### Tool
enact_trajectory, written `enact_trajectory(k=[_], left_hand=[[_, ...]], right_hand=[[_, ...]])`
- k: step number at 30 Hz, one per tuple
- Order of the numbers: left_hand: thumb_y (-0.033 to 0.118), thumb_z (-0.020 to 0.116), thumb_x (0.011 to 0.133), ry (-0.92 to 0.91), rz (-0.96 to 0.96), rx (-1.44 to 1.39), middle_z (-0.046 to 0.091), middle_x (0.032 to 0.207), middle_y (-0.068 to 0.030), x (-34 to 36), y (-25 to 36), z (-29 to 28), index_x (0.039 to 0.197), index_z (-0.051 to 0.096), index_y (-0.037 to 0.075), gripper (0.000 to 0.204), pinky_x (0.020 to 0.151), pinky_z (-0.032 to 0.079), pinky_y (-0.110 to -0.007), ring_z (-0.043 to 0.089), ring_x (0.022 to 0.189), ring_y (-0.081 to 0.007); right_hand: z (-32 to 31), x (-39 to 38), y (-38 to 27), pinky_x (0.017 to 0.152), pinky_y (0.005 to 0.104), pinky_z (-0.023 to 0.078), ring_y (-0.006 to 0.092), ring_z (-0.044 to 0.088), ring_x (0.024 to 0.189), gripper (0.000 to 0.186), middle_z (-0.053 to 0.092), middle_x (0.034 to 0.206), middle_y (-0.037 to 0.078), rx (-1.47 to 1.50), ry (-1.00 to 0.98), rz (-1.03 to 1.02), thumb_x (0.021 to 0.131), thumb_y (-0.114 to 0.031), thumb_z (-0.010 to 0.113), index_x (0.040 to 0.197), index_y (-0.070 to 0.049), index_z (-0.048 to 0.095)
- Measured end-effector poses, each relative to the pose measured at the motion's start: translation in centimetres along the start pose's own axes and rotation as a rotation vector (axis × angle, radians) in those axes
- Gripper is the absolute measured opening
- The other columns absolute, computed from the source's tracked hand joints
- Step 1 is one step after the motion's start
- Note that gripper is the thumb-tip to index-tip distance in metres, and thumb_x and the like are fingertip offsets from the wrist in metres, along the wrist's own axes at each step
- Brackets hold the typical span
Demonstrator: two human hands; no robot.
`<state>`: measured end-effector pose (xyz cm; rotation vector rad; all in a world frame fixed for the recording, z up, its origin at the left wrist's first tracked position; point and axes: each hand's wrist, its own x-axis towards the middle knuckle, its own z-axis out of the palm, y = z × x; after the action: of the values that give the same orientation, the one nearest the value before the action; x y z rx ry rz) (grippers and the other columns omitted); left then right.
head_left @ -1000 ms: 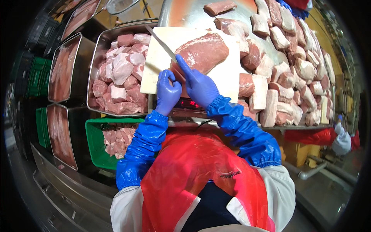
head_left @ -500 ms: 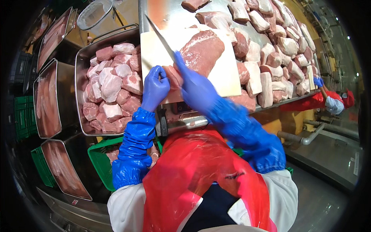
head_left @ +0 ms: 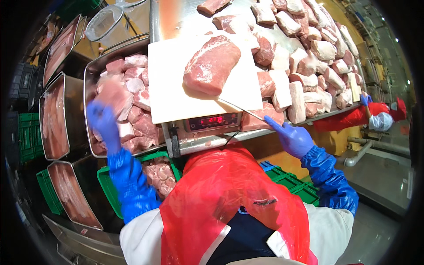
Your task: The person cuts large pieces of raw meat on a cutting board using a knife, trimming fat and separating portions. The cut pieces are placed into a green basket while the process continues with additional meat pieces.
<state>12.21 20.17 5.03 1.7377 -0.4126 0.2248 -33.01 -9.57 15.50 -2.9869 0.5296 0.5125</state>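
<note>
My right hand (head_left: 296,139) is closed on a knife (head_left: 240,110), its index finger stretched along the handle. The blade points left, its tip near the lower end of a large pork piece (head_left: 212,66) on the white cutting board (head_left: 165,84). Over the metal tub (head_left: 86,106) of cut pork chunks is my left hand (head_left: 104,126), smeared by motion. A blurred meat piece (head_left: 114,93) is just beyond its fingers; whether they still touch it I cannot tell. Below the board's near edge sits a scale (head_left: 212,122) with a lit red display.
Many pork pieces (head_left: 304,84) cover the metal table on the right. Long metal trays (head_left: 55,117) of meat stand at left. Green crates (head_left: 108,187) are below the table's near edge. A clear bag in a hoop (head_left: 106,22) hangs far left; a co-worker (head_left: 375,117) stands far right.
My left hand has swung left from the board to the tub, with the small piece gone from the board. My right hand and knife have moved right and nearer, off the meat.
</note>
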Motion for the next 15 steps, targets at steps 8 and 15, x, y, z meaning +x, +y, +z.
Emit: enact_trajectory(k=[8, 15], left_hand=[[0.01, 0.073, 0.083, -0.239, -0.071, 0.956, 0.061, 0.126, -0.0227, -19.3, -2.1, -6.7, 0.123, 0.063, 0.002, 0.042, 0.103, 0.046, -0.043, 0.056, 0.121, -0.0377], [0.031, 0.065, 0.085, -0.969, 0.901, 0.72, 0.057, 0.14, -0.0121, -7.6, 13.6, 29.3, 0.116, 0.072, 0.02, 0.033, 0.115, 0.028, -0.056, 0.046, 0.136, -0.0328]], right_hand=[[6.7, 3.7, 3.8, 0.07, 0.0347, 0.053, 0.0172, 0.062, 0.072, 0.069, 0.066, 0.093, 0.013, 1.191, 0.335, 0.251, 0.099, -0.007, 0.051, 0.16, -0.018, 0.022], [5.7, 4.5, 3.0, 0.046, 0.0203, 0.041, 0.0045, 0.046, 0.053, 0.068, 0.061, 0.086, 0.004, 1.69, 0.46, 0.289, 0.102, -0.009, 0.051, 0.161, -0.023, 0.02]])
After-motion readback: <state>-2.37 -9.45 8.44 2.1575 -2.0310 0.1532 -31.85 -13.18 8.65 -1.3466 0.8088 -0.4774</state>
